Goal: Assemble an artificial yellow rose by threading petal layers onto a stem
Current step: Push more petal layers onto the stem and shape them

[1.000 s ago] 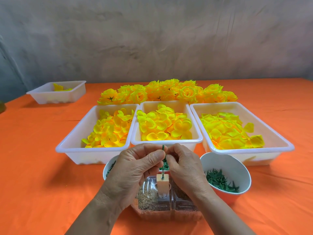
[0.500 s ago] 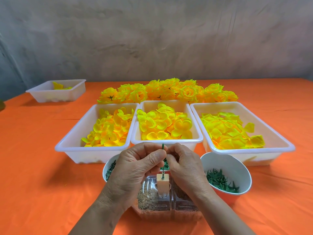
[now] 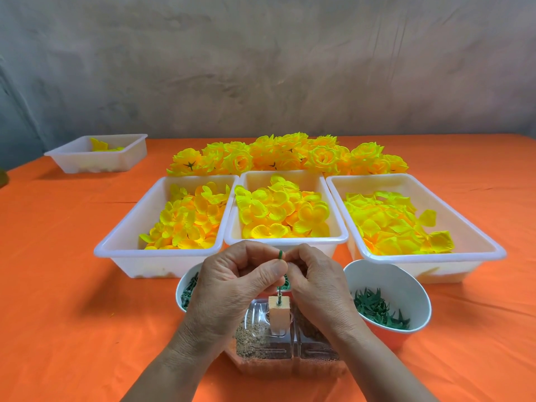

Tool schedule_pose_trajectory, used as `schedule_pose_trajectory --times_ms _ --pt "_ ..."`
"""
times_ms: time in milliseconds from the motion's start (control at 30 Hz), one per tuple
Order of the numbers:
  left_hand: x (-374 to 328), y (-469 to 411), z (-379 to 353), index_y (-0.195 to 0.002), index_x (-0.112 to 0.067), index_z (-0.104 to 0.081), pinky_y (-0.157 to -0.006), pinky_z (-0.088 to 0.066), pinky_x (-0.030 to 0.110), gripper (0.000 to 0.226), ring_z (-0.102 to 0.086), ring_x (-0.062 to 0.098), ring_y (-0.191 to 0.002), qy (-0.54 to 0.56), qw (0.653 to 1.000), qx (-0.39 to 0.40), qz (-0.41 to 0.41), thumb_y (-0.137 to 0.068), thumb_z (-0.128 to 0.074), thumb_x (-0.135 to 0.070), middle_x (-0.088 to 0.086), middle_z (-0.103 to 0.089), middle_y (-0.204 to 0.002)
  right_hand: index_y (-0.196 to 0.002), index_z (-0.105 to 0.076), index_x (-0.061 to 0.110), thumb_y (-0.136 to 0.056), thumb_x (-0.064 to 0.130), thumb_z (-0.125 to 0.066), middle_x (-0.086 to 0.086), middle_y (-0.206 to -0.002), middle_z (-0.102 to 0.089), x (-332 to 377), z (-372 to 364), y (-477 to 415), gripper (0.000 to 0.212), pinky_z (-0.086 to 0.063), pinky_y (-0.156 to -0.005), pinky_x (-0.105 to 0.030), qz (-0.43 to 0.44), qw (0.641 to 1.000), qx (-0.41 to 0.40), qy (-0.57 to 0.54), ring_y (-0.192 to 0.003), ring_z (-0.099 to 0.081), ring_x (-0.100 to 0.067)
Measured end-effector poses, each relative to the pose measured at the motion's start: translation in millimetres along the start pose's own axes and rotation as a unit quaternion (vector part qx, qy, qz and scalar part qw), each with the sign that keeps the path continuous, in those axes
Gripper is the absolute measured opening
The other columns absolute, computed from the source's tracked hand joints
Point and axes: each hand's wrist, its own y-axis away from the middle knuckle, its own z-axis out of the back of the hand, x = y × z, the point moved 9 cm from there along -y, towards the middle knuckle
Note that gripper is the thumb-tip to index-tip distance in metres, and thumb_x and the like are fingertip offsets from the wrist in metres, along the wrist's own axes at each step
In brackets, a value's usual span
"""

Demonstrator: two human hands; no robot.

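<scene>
The thin green plastic stem [image 3: 280,254] stood upright with its foot set in the small pale wooden block [image 3: 279,313]. The block evidently acted as a jig, leaving both hands free for threading. The left hand [image 3: 232,285] and the right hand [image 3: 317,285] met just below the stem's tip, fingers curled, each pinching the shaft between thumb and forefinger (whether a small green part lay between them could not be told). No petal layer showed on the stem, so the work appeared to be at its start. The block sat on a clear plastic box of sandy granules [image 3: 261,340], presumably ballast.

Count: one stem, one block, one box.
- Two white bowls of dark green fittings, the right bowl [image 3: 406,282] and the left bowl [image 3: 190,271], flanked the hands within easy reach.
- Three white rectangular trays of yellow fabric petals stood side by side beyond them, probably one per layer type: left tray [image 3: 136,262], middle tray [image 3: 255,181], right tray [image 3: 435,271].
- One smaller white tray [image 3: 116,161] lay well apart at far left.
- Finished yellow roses [image 3: 290,156] lay behind the trays, too crowded to count, on the orange tablecloth [image 3: 58,285]
</scene>
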Motion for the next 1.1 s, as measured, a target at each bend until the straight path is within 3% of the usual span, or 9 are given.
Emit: schedule_pose_trajectory --times_ms 67,200,267,433,600,733,900,1000,1100 --pt "5.8 0.8 0.0 -0.077 -0.022 -0.077 -0.057 -0.051 0.02 0.022 -0.067 0.011 -0.06 0.0 1.0 0.004 0.005 -0.058 -0.082 -0.034 0.003 -0.071 -0.067 -0.086 -0.068 0.022 -0.086 0.015 -0.062 0.013 -0.076 -0.061 -0.4 -0.2 0.0 0.009 -0.034 -0.063 -0.006 -0.002 1.0 0.003 0.0 -0.076 -0.05 -0.002" --pt "15.2 3.4 1.1 -0.075 -0.024 -0.077 -0.059 -0.05 0.016 0.02 -0.065 0.005 -0.062 -0.056 0.998 0.017 0.004 -0.059 -0.079 -0.037 0.0 -0.071 -0.067 -0.087 -0.069 0.02 -0.085 0.013 -0.062 0.009 -0.082 -0.067 -0.7 -0.1 0.3 0.011 -0.038 -0.067 -0.015 -0.007 1.0 0.002 -0.007 -0.077 -0.056 -0.005" --pt "20.0 3.9 3.3 -0.073 -0.026 -0.076 -0.059 -0.049 0.014 0.019 -0.064 0.003 -0.062 -0.099 0.995 0.022 0.005 -0.058 -0.079 -0.038 -0.003 -0.071 -0.067 -0.088 -0.069 0.02 -0.085 0.013 -0.061 0.01 -0.082 -0.066 -0.5 0.2 0.1 0.012 -0.036 -0.065 -0.01 -0.008 1.0 -0.001 -0.004 -0.076 -0.054 -0.004" --pt "30.3 4.6 14.7 -0.071 -0.034 -0.074 -0.067 -0.051 0.024 0.023 -0.063 0.015 -0.07 -0.217 0.976 0.02 0.003 -0.056 -0.077 -0.051 -0.009 -0.064 -0.075 -0.089 -0.07 0.019 -0.086 0.012 -0.061 0.011 -0.081 -0.065 0.1 0.5 0.5 0.012 -0.036 -0.067 -0.017 -0.009 1.0 -0.003 -0.003 -0.076 -0.056 -0.007" --pt "32.8 3.4 14.5 -0.079 -0.038 -0.076 -0.068 -0.05 0.022 0.028 -0.064 0.005 -0.074 -0.219 0.974 0.049 0.017 -0.055 -0.077 -0.054 -0.016 -0.066 -0.082 -0.089 -0.069 0.02 -0.086 0.013 -0.06 0.009 -0.083 -0.067 -0.4 -0.1 1.1 0.012 -0.042 -0.07 -0.022 -0.018 1.0 0.003 -0.008 -0.078 -0.058 -0.008" --pt "30.8 2.3 17.2 -0.095 -0.044 -0.075 -0.081 -0.057 0.033 0.04 -0.068 0.015 -0.091 -0.212 0.975 0.061 0.022 -0.055 -0.078 -0.046 -0.009 -0.071 -0.099 -0.089 -0.069 0.02 -0.087 0.014 -0.06 0.01 -0.083 -0.066 0.6 0.0 1.0 0.012 -0.039 -0.068 -0.02 -0.017 1.0 0.006 0.001 -0.078 -0.057 -0.008" --pt "23.2 2.6 13.3 -0.08 -0.039 -0.075 -0.07 -0.048 0.014 0.025 -0.064 0.001 -0.076 -0.248 0.967 0.058 -0.019 -0.058 -0.074 -0.05 -0.012 -0.068 -0.09 -0.09 -0.07 0.018 -0.086 0.012 -0.061 0.007 -0.085 -0.068 2.6 1.2 1.6 0.012 -0.041 -0.071 -0.022 -0.015 1.0 0.007 -0.005 -0.08 -0.059 -0.01" --pt "26.6 3.5 12.1 -0.074 -0.037 -0.074 -0.07 -0.048 0.019 0.02 -0.063 0.004 -0.074 -0.245 0.968 0.052 -0.008 -0.058 -0.073 -0.05 -0.01 -0.068 -0.086 -0.091 -0.07 0.019 -0.087 0.012 -0.06 0.008 -0.085 -0.068 3.4 1.9 2.0 0.012 -0.043 -0.072 -0.023 -0.019 1.0 0.009 -0.006 -0.08 -0.059 -0.009" --pt "24.7 4.1 12.7 -0.082 -0.038 -0.075 -0.072 -0.053 0.023 0.025 -0.065 0.01 -0.078 -0.236 0.97 0.062 0.002 -0.059 -0.075 -0.049 -0.006 -0.068 -0.088 -0.09 -0.069 0.019 -0.087 0.012 -0.06 0.008 -0.084 -0.067 3.6 2.3 2.2 0.012 -0.043 -0.071 -0.023 -0.02 1.0 0.012 -0.002 -0.079 -0.059 -0.009"
